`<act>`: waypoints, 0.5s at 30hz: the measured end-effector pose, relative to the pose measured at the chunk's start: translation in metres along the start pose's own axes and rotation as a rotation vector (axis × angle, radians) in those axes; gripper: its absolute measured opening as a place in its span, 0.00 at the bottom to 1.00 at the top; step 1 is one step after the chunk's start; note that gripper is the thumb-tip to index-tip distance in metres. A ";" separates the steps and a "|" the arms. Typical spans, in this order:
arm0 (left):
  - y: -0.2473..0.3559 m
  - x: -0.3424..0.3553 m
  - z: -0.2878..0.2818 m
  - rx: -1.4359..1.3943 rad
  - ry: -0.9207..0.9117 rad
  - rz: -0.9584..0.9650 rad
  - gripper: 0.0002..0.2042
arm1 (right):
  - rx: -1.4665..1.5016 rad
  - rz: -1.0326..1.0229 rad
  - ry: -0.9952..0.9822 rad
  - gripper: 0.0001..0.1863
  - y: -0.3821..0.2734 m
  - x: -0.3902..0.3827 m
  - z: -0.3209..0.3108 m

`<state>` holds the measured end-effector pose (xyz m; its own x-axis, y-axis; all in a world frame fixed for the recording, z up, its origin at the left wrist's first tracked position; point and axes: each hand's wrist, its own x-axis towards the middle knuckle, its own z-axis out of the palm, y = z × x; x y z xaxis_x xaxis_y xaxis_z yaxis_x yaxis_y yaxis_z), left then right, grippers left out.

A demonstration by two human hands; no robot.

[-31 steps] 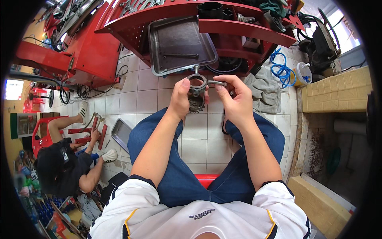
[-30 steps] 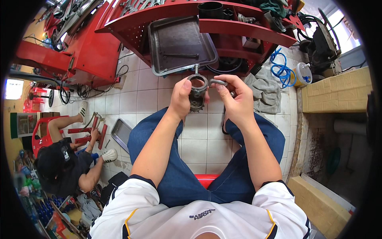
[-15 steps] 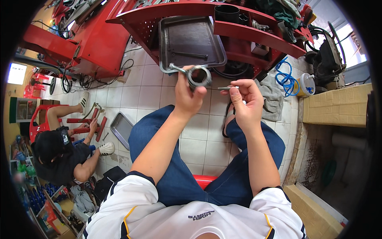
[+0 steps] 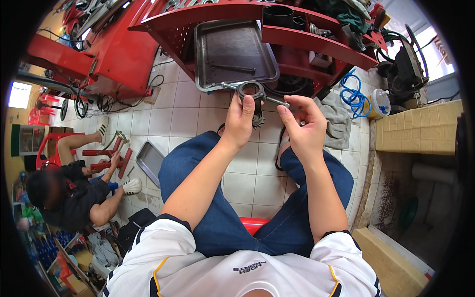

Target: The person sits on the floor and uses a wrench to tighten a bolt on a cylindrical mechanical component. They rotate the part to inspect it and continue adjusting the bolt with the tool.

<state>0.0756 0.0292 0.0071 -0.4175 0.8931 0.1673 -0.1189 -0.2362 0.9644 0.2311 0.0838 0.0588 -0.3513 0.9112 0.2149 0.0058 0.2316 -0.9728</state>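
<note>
Seated person, legs apart over a tiled floor [image 4: 198, 123], working on a small engine part at knee height.

Left hand [image 4: 240, 121] is closed around a dark metal ring-shaped part [image 4: 251, 94] with a toothed gear below it, held up just in front of a grey metal tray [image 4: 235, 52]. A slim metal rod [image 4: 232, 87] passes across the ring and sticks out on both sides.

Right hand [image 4: 302, 126] is half-closed, fingertips pinching the right end of the rod just beside the ring; whether anything else sits in the palm cannot be told.

Judged progress: mid-job. The rod is seated through the ring, but fingers are on it, so fitting or pulling it looks unfinished. Tray holds only one loose bar [image 4: 232, 68], so few parts are laid out.

Another person [image 4: 74, 193] sits on the floor to the left, busy with red tubing.
</note>
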 end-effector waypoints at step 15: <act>-0.003 -0.001 -0.007 0.078 -0.034 -0.025 0.35 | -0.033 -0.061 -0.040 0.10 0.007 0.002 -0.002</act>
<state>0.0697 0.0265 0.0022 -0.3844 0.9111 0.1487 -0.0577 -0.1845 0.9811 0.2327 0.0879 0.0527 -0.3895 0.8808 0.2692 0.0135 0.2977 -0.9546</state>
